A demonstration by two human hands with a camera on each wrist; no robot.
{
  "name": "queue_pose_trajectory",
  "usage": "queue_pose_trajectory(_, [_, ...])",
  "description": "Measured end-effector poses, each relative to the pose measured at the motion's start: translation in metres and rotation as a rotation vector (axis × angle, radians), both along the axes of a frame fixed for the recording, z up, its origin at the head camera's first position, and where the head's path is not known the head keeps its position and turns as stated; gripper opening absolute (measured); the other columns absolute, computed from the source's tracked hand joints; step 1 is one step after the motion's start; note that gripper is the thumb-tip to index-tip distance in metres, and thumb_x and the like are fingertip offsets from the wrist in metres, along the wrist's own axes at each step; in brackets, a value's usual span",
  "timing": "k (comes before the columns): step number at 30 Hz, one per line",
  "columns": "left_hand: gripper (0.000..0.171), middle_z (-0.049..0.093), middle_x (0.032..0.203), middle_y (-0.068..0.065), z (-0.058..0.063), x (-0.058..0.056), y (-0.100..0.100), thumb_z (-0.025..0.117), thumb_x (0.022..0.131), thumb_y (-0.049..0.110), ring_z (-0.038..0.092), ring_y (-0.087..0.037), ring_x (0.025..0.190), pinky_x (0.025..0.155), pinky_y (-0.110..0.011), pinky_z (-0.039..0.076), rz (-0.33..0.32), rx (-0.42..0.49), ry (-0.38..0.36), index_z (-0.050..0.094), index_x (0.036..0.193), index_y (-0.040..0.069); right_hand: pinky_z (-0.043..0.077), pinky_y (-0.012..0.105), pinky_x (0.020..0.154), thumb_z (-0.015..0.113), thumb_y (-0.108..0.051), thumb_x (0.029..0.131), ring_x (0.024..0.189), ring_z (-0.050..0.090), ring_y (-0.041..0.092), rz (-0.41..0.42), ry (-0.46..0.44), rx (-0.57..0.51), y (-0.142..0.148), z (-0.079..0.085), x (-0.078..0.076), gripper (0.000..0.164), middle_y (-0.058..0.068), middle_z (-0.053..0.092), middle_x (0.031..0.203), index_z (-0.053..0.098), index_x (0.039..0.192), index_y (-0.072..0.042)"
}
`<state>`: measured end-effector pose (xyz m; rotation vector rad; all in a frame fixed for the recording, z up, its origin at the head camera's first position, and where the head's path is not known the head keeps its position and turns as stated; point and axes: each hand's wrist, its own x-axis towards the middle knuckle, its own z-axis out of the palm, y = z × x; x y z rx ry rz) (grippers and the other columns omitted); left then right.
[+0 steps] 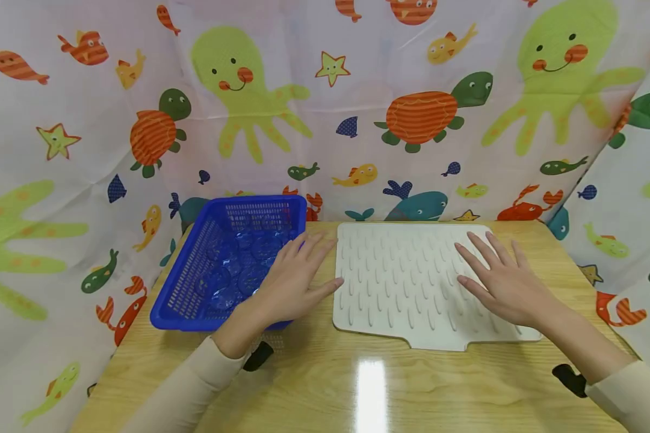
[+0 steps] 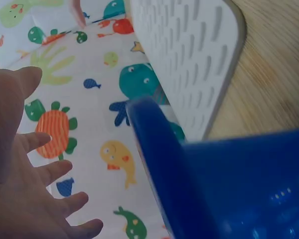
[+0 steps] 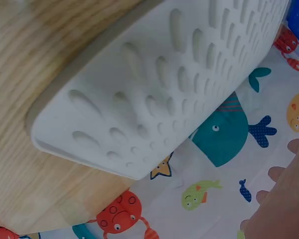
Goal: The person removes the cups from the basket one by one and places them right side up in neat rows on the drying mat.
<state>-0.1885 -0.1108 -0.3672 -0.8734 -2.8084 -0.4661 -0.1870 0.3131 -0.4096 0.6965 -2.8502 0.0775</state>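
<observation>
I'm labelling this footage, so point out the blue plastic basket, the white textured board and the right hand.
Blue plastic basket (image 1: 260, 200): head view, far rim.
White textured board (image 1: 405, 284): head view, upper surface.
Right hand (image 1: 505, 285): head view, back of the hand.

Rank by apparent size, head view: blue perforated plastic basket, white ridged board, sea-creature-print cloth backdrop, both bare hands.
1. Printed backdrop
2. White board
3. Blue basket
4. Left hand and right hand: look alike, unranked.
</observation>
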Motion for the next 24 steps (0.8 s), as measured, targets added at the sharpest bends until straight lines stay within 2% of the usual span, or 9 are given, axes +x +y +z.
queue_pose_trajectory(4, [0.071, 0.030, 0.166, -0.010, 0.000, 0.003, -0.013, 0.053, 0.102, 0.056, 0.018, -0.040, 0.154, 0.120, -0.065, 0.019, 0.029, 0.004, 0.027, 0.034, 0.161, 0.021, -0.016, 0.062, 0.120, 0.054, -0.042, 0.104, 0.156, 0.001, 0.043, -0.003, 0.002, -0.001, 0.008, -0.004, 0.004, 0.069, 0.020, 0.021, 0.168, 0.028, 0.163, -0.016])
queue_pose_trajectory(8, [0.071, 0.029, 0.166, -0.009, -0.001, 0.008, -0.027, 0.056, 0.102, 0.054, 0.018, -0.040, 0.154, 0.119, -0.066, 0.020, 0.076, 0.043, 0.007, 0.035, 0.161, 0.020, -0.014, 0.063, 0.120, 0.056, -0.042, 0.104, 0.156, 0.005, 0.044, 0.001, 0.015, -0.001, 0.014, -0.009, 0.008, 0.068, 0.022, 0.026, 0.165, 0.032, 0.161, -0.015])
queue_pose_trajectory(16, [0.077, 0.031, 0.164, -0.013, -0.014, 0.018, -0.053, 0.066, 0.097, 0.049, 0.025, -0.040, 0.152, 0.114, -0.072, 0.026, 0.189, 0.148, -0.012, 0.035, 0.160, 0.018, -0.017, 0.063, 0.118, 0.054, -0.042, 0.105, 0.154, 0.007, 0.048, -0.008, -0.001, -0.002, 0.028, -0.023, 0.017, 0.067, 0.024, 0.027, 0.163, 0.032, 0.161, -0.012])
queue_pose_trajectory(20, [0.080, 0.034, 0.162, -0.015, -0.020, 0.020, -0.063, 0.072, 0.094, 0.045, 0.029, -0.041, 0.149, 0.112, -0.072, 0.029, 0.243, 0.168, -0.001, 0.036, 0.159, 0.014, -0.018, 0.064, 0.118, 0.055, -0.042, 0.105, 0.153, 0.008, 0.050, -0.024, -0.006, -0.014, 0.038, -0.029, 0.022, 0.067, 0.025, 0.026, 0.163, 0.031, 0.161, -0.013])
queue_pose_trajectory(24, [0.085, 0.034, 0.161, -0.017, -0.021, 0.020, -0.072, 0.077, 0.091, 0.041, 0.030, -0.043, 0.148, 0.111, -0.073, 0.030, 0.290, 0.178, 0.003, 0.035, 0.159, 0.011, -0.019, 0.063, 0.117, 0.055, -0.041, 0.105, 0.152, 0.008, 0.052, -0.046, -0.010, -0.019, 0.047, -0.034, 0.026, 0.068, 0.026, 0.024, 0.163, 0.029, 0.162, -0.014])
